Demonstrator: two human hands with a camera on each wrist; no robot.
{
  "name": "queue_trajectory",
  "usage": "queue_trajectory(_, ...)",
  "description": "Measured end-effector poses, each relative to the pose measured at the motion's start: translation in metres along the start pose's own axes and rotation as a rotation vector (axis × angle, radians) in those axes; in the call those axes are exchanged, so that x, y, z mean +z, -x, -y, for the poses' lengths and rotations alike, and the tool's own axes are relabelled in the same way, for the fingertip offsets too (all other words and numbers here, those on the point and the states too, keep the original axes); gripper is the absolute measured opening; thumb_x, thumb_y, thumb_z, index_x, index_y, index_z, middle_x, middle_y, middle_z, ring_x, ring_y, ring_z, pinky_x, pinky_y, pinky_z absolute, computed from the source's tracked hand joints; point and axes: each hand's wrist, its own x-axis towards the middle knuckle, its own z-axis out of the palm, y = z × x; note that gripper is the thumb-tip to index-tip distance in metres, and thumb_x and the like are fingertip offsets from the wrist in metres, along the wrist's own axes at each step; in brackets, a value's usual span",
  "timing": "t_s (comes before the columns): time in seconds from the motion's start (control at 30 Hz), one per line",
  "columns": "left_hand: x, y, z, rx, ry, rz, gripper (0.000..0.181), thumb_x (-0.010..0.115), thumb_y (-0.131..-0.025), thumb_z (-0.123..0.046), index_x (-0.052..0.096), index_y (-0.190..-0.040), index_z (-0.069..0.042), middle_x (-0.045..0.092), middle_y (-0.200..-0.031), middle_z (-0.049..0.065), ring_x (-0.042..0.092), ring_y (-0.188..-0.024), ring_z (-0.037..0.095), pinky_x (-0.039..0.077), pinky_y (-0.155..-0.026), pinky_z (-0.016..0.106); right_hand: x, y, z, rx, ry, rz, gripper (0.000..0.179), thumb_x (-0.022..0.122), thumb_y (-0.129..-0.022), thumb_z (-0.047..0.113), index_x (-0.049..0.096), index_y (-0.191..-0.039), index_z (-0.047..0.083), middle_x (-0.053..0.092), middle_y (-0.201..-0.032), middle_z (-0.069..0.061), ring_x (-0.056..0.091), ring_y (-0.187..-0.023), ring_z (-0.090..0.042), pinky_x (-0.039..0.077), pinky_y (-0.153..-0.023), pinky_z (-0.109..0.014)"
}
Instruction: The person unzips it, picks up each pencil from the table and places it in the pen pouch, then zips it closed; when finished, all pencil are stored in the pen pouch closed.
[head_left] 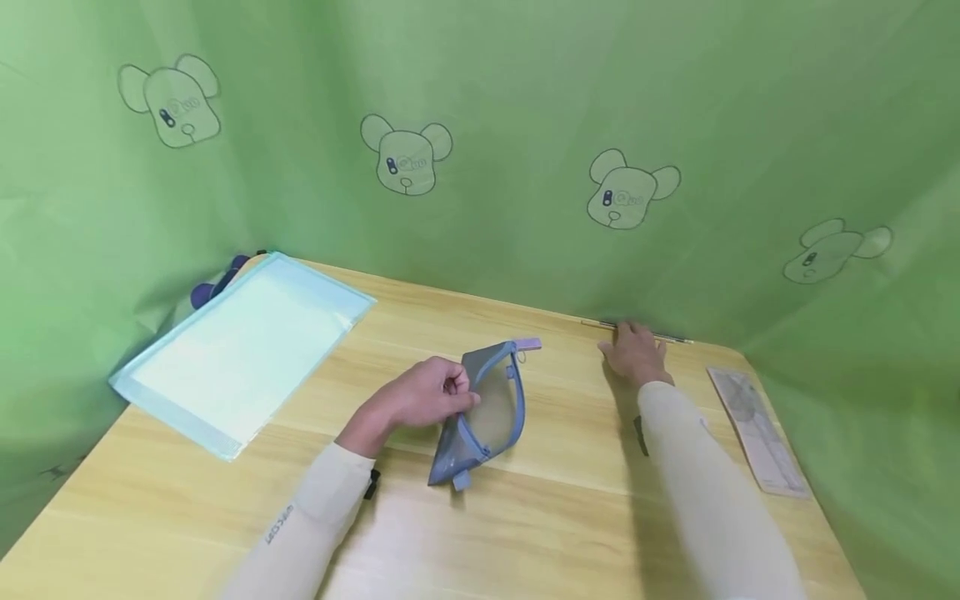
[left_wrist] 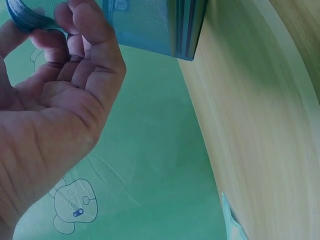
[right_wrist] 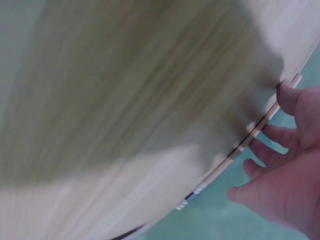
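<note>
My left hand (head_left: 429,393) pinches the near-left side of a blue-grey mesh zipper pouch (head_left: 453,450), whose mouth gapes toward the right. A purple tag (head_left: 528,343) sticks out at the pouch's far corner. The left wrist view shows my thumb and fingertips on the pouch's zipper edge (left_wrist: 35,21). My right hand (head_left: 637,354) reaches to the table's far edge, over thin pencil-like sticks (right_wrist: 225,162) lying along it. Its fingers are spread, with the thumb and fingertips right at the sticks. In the head view the hand hides their middle part.
A blue-edged document folder (head_left: 240,358) with a white sheet lies at the table's left. Toward the right edge is a flat, pale pinkish packet (head_left: 757,433). Behind the wooden table (head_left: 555,517) hangs a green curtain (head_left: 495,233) with bear-face prints. Purple objects (head_left: 202,293) show behind the folder.
</note>
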Motion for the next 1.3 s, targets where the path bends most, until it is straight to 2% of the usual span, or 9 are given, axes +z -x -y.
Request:
queue_trajectory(0.13,-0.002,0.000,0.001,-0.003,-0.008,-0.010,0.026,0.071,-0.103,-0.019,0.060,-0.080,-0.013,0.057,-0.076,-0.002,0.050,-0.068,0.012,0.045,-0.062,0.024,0.001,0.006,0.001,-0.019,0.059,-0.039,0.057,0.037,-0.113,0.024,0.031,-0.163,-0.004,0.023,-0.168,-0.037,0.021,-0.156,-0.060,0.005,-0.124,-0.084)
queue_trajectory(0.23,-0.005,0.001,-0.001,-0.002,-0.014,-0.009,0.026,0.071,-0.103,-0.018,0.060,-0.080,-0.013,0.057,-0.077,-0.002,0.050,-0.068,0.012,0.045,-0.062,0.024,0.001,0.011,0.005,-0.053,0.101,-0.045,0.051,0.032,-0.113,0.018,0.039,-0.158,-0.005,0.031,-0.163,-0.038,0.031,-0.149,-0.064,0.016,-0.121,-0.085)
queue_trajectory(0.33,-0.008,0.002,-0.005,-0.001,-0.016,-0.007,0.025,0.070,-0.103,-0.018,0.061,-0.081,-0.012,0.057,-0.077,-0.002,0.049,-0.069,0.012,0.044,-0.063,0.024,0.000,0.019,0.009,-0.090,0.098,-0.046,0.045,0.036,-0.113,0.015,0.048,-0.151,-0.005,0.040,-0.156,-0.038,0.041,-0.143,-0.063,0.030,-0.118,-0.081)
queue_trajectory(0.5,-0.013,0.000,-0.008,0.008,-0.016,-0.013,0.025,0.070,-0.103,-0.018,0.061,-0.081,-0.012,0.057,-0.078,-0.001,0.050,-0.070,0.013,0.045,-0.063,0.025,-0.006,0.042,0.018,-0.160,0.050,-0.032,0.037,0.047,-0.107,0.004,0.059,-0.140,-0.009,0.056,-0.143,-0.036,0.052,-0.135,-0.057,0.044,-0.116,-0.070)
queue_trajectory(0.7,-0.015,-0.002,-0.008,0.013,-0.024,-0.012,0.025,0.070,-0.103,-0.018,0.060,-0.081,-0.012,0.057,-0.079,-0.001,0.049,-0.070,0.013,0.045,-0.063,0.024,0.001,0.076,0.029,-0.173,-0.053,0.029,0.040,0.058,-0.101,-0.001,0.058,-0.139,-0.009,0.063,-0.133,-0.034,0.061,-0.126,-0.052,0.053,-0.110,-0.063)
queue_trajectory(0.93,-0.013,0.000,-0.006,0.005,-0.017,-0.011,0.024,0.070,-0.103,-0.018,0.061,-0.082,-0.012,0.058,-0.079,-0.001,0.049,-0.070,0.013,0.044,-0.062,0.024,0.020,0.112,0.048,-0.161,-0.195,0.081,0.038,0.064,-0.102,0.000,0.058,-0.139,-0.003,0.069,-0.132,-0.032,0.070,-0.120,-0.048,0.062,-0.098,-0.054)
queue_trajectory(1.17,-0.007,0.001,-0.003,-0.004,-0.006,0.002,0.025,0.070,-0.104,-0.018,0.060,-0.082,-0.012,0.057,-0.079,-0.001,0.048,-0.069,0.013,0.043,-0.061,0.023,0.032,0.137,0.057,-0.150,-0.226,0.094,0.040,0.068,-0.101,0.005,0.058,-0.139,-0.001,0.077,-0.111,-0.023,0.075,-0.095,-0.031,0.065,-0.086,-0.046)
queue_trajectory(1.3,-0.003,0.000,-0.002,-0.009,-0.001,0.013,0.025,0.069,-0.104,-0.017,0.060,-0.081,-0.012,0.057,-0.078,-0.001,0.048,-0.068,0.012,0.042,-0.060,0.023,0.035,0.146,0.059,-0.118,-0.243,0.108,0.042,0.070,-0.100,0.006,0.057,-0.139,-0.001,0.076,-0.113,-0.022,0.074,-0.095,-0.030,0.065,-0.084,-0.044)
